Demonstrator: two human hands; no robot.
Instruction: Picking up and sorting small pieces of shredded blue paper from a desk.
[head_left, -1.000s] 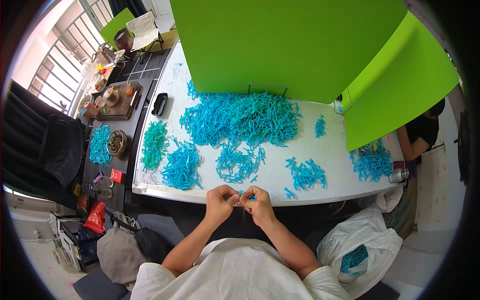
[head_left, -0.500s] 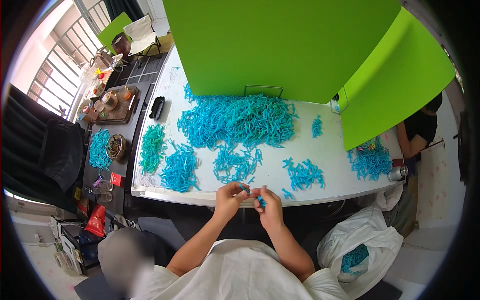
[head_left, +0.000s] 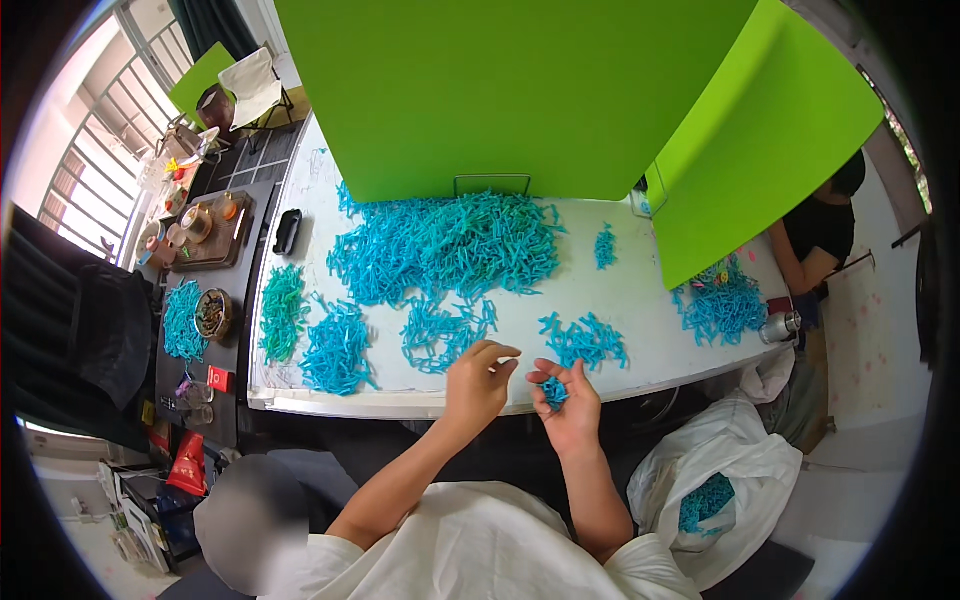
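Over the front edge of the white table (head_left: 590,210), my right hand (head_left: 575,420) is cupped palm up, holding a small bunch of short blue strips (head_left: 553,393). My left hand (head_left: 476,388) is beside it, apart from it, with fingers curled and thumb near the index finger. Whatever it pinches, if anything, is too small to make out. Just beyond my hands lie a loose pile of blue strips (head_left: 585,342) and a thinner spread of strips (head_left: 440,335). A large blue-green heap (head_left: 450,245) fills the table's middle.
Green panels (head_left: 520,90) stand behind the heap. A blue pile (head_left: 338,348), a green pile (head_left: 283,312) and a black case (head_left: 288,232) lie left. A metal can (head_left: 780,327) stands right, near another person (head_left: 825,225). A white sack (head_left: 660,480) holds more strips.
My hands have moved apart from each other. The right hand has turned palm up and opened out, showing the strips in it. The view has shifted slightly, sliding the table leftward.
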